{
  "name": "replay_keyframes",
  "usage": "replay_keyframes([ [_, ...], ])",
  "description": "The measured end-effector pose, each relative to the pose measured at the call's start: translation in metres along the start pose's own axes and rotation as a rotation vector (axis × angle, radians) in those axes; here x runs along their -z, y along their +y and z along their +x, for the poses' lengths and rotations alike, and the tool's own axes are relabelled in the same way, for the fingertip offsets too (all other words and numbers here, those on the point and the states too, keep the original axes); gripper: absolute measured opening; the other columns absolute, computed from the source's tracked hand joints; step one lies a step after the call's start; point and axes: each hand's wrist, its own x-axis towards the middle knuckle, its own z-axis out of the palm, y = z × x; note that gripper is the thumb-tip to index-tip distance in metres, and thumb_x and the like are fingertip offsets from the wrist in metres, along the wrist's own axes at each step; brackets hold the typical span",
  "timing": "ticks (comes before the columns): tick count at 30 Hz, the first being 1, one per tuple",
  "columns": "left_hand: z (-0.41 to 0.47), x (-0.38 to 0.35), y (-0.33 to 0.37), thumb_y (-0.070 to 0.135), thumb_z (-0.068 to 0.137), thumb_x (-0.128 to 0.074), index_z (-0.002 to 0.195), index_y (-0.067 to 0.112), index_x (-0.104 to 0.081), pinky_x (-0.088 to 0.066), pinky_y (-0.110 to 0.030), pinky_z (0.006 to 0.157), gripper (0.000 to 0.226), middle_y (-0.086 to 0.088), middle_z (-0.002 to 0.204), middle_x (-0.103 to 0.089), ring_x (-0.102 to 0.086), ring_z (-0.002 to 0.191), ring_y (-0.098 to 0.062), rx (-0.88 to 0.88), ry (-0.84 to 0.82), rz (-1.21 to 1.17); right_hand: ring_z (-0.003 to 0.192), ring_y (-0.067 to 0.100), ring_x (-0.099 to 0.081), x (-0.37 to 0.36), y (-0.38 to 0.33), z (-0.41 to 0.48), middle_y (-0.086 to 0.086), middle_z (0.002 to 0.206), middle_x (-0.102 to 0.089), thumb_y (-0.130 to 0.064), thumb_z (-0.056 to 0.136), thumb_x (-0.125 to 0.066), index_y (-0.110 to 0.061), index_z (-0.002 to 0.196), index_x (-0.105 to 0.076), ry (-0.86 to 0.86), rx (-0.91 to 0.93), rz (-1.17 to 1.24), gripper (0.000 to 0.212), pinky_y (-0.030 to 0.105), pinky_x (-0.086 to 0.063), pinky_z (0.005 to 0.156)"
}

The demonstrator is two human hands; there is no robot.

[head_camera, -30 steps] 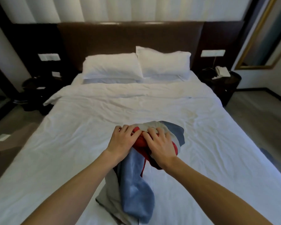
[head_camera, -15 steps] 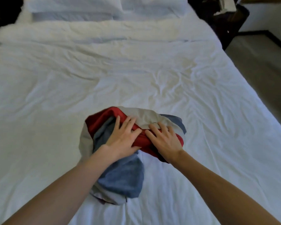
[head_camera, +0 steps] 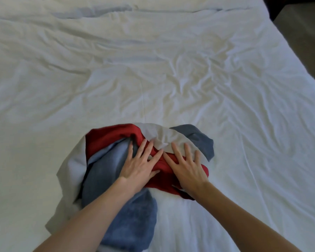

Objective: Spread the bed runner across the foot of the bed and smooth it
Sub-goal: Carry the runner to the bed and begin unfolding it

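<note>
The bed runner point(head_camera: 105, 180), a cloth of red, blue and grey panels, lies bunched in a heap on the white duvet point(head_camera: 153, 73) near the foot of the bed. My left hand point(head_camera: 140, 164) rests flat on its middle with fingers spread, over the red and blue folds. My right hand point(head_camera: 186, 166) lies flat beside it on the red and grey part, fingers also apart. The two hands almost touch at the fingertips. Neither hand grips the cloth. My forearms hide the lower part of the heap.
The wrinkled white duvet fills nearly the whole view. The bed's right edge point(head_camera: 298, 57) runs diagonally at the upper right, with dark floor point(head_camera: 307, 28) beyond it.
The view has tilted down, so the pillows and headboard are out of sight. The runner has opened out to the left, showing more red and grey. My hands have flattened on it.
</note>
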Motion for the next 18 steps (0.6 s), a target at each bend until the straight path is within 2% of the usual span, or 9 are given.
replay_keyframes([
  [4, 0.011, -0.015, 0.001, 0.054, 0.093, -0.035, 0.149, 0.031, 0.0, 0.013, -0.06, 0.108, 0.07, -0.011, 0.158, 0.006, 0.009, 0.144, -0.032, 0.038, -0.014, 0.003, 0.14, 0.049, 0.004, -0.01, -0.002, 0.011, 0.012, 0.158, 0.011, -0.054, 0.075, -0.071, -0.032, 0.146, 0.018, -0.017, -0.003, 0.031, 0.117, 0.068, -0.017, 0.108],
  [10, 0.01, -0.009, 0.0, 0.053, 0.094, -0.034, 0.149, 0.03, 0.004, 0.014, -0.057, 0.11, 0.07, -0.011, 0.158, 0.009, 0.013, 0.144, -0.029, 0.026, -0.029, -0.062, 0.141, 0.046, 0.007, -0.002, 0.003, 0.017, 0.009, 0.157, 0.014, -0.043, 0.073, -0.076, -0.035, 0.144, 0.018, -0.103, 0.014, 0.069, 0.118, 0.066, -0.016, 0.109],
  [12, 0.001, 0.003, -0.005, 0.053, 0.092, -0.038, 0.149, 0.027, 0.002, 0.013, -0.055, 0.112, 0.074, -0.012, 0.158, 0.006, 0.012, 0.144, -0.027, 0.008, -0.027, -0.124, 0.141, 0.045, 0.005, 0.011, 0.0, 0.017, 0.008, 0.157, 0.01, -0.034, 0.075, -0.069, -0.035, 0.145, 0.008, -0.122, -0.014, 0.135, 0.104, 0.067, -0.015, 0.109],
  [15, -0.02, 0.026, -0.019, 0.049, 0.089, -0.04, 0.15, 0.022, -0.008, 0.008, -0.05, 0.116, 0.074, -0.013, 0.158, -0.004, 0.006, 0.145, -0.024, -0.014, 0.021, -0.213, 0.143, 0.04, 0.003, 0.042, -0.018, 0.021, 0.009, 0.158, 0.0, -0.033, 0.074, -0.049, -0.029, 0.143, -0.014, -0.076, -0.05, 0.275, 0.078, 0.064, -0.007, 0.112],
  [18, -0.048, 0.046, -0.041, 0.036, 0.089, -0.049, 0.144, 0.013, -0.034, -0.013, -0.05, 0.116, 0.061, -0.018, 0.15, -0.03, -0.022, 0.142, -0.031, 0.001, 0.157, -0.21, 0.144, 0.037, -0.006, 0.074, -0.052, 0.033, 0.014, 0.156, -0.014, -0.032, 0.078, -0.041, -0.02, 0.139, -0.026, 0.075, -0.026, 0.349, 0.064, 0.06, -0.006, 0.113],
])
